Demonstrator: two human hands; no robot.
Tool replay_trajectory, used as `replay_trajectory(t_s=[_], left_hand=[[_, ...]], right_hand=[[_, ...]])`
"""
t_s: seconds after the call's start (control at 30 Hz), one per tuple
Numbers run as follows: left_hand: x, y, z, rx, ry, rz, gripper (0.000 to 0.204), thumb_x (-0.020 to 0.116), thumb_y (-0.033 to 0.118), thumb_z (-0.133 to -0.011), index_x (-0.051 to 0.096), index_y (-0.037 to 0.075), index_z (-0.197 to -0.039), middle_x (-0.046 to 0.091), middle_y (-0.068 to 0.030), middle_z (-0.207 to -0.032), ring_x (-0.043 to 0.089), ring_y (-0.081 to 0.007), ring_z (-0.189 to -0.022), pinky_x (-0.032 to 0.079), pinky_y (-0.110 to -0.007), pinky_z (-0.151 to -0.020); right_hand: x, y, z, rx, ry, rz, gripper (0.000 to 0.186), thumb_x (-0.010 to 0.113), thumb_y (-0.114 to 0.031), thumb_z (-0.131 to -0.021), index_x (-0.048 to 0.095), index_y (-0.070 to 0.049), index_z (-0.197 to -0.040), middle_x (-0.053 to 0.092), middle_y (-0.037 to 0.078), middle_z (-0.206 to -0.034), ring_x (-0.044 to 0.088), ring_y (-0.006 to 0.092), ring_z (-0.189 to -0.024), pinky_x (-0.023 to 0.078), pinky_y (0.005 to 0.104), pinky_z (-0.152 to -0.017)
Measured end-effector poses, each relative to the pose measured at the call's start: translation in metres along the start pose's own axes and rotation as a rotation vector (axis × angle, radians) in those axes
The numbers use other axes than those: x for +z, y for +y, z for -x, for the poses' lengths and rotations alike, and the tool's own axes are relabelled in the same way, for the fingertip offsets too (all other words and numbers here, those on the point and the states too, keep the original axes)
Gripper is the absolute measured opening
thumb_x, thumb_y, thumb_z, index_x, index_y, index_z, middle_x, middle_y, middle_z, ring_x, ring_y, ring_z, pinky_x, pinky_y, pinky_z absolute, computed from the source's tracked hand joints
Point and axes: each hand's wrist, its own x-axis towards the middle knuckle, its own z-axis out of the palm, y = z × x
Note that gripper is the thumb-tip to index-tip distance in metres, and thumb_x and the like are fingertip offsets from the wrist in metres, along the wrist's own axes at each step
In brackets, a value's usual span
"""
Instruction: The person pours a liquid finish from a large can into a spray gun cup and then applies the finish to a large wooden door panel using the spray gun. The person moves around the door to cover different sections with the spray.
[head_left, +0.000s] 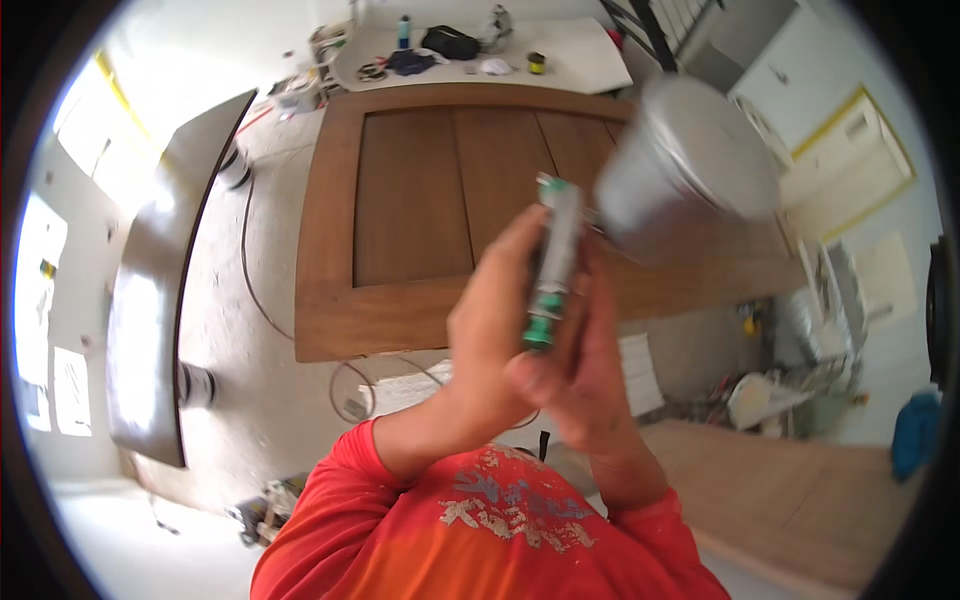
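Note:
Both my hands are closed round a paint spray gun (pixel 552 260) with a silver body and green knobs, held over a brown wooden panelled door (pixel 410 200). My left hand (pixel 485 320) grips it from the left, my right hand (pixel 590 360) from the right, its thumb across the lower end. A large silver cup (pixel 680 160), blurred, sits tilted at the gun's right and seems attached to it; it hides part of the door's right side.
A glossy dark panel (pixel 150 310) rests on cans (pixel 196 385) at left. Behind the door stands a white table (pixel 590 55) with bottles and a black bag. A hose (pixel 250 280) lies on the floor. A plywood sheet (pixel 760 490) is at lower right, near clutter and a railing behind.

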Motion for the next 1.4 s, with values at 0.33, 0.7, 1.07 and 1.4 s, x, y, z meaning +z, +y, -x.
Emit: replay_trajectory(t_s=[0.33,0.7,1.07,1.4], left_hand=[[0.086,0.004,0.036,-0.221,-0.064,0.092,0.075,0.079,0.021,-0.087,0.048,-0.001,-0.151,0.044,-0.0271,-0.144,0.058,-0.0435,-0.121,0.053,-0.044,-0.096],[0.210,0.016,0.147,-0.487,0.104,-0.293,0.046,0.074,0.023,-0.092,0.048,0.004,-0.126,0.070,-0.0263,-0.086,0.069,-0.0507,-0.079,0.054,-0.055,-0.064],[0.226,0.036,0.188,-0.402,0.260,-0.312,0.048,0.071,0.016,-0.090,0.045,0.002,-0.128,0.067,-0.0271,-0.084,0.065,-0.0523,-0.076,0.050,-0.058,-0.062],[0.174,0.053,0.234,-0.444,0.156,-0.140,0.054,0.083,0.036,-0.087,0.058,0.006,-0.125,0.069,-0.0205,-0.083,0.069,-0.0385,-0.073,0.054,-0.047,-0.065]], right_hand=[[-0.127,0.002,-0.014,0.025,-0.083,-0.234,0.126,0.094,-0.032,-0.076,0.012,-0.004,-0.167,0.042,0.019,-0.156,0.061,0.0274,-0.123,0.054,0.0417,-0.102],[-0.220,0.035,0.001,-0.173,-0.595,-0.132,0.143,0.101,-0.040,-0.066,0.006,-0.009,-0.169,0.043,0.019,-0.158,0.061,0.0138,-0.102,0.056,0.0277,-0.084],[-0.186,-0.010,0.063,-0.398,-0.380,0.410,0.075,0.057,-0.001,-0.101,0.020,-0.003,-0.166,0.057,0.018,-0.145,0.061,0.0126,-0.103,0.052,0.0271,-0.092],[-0.122,-0.028,0.067,-0.161,-0.301,-0.114,0.066,0.057,-0.023,-0.106,0.029,-0.007,-0.163,0.067,0.012,-0.120,0.066,0.0148,-0.101,0.058,0.0274,-0.077]])
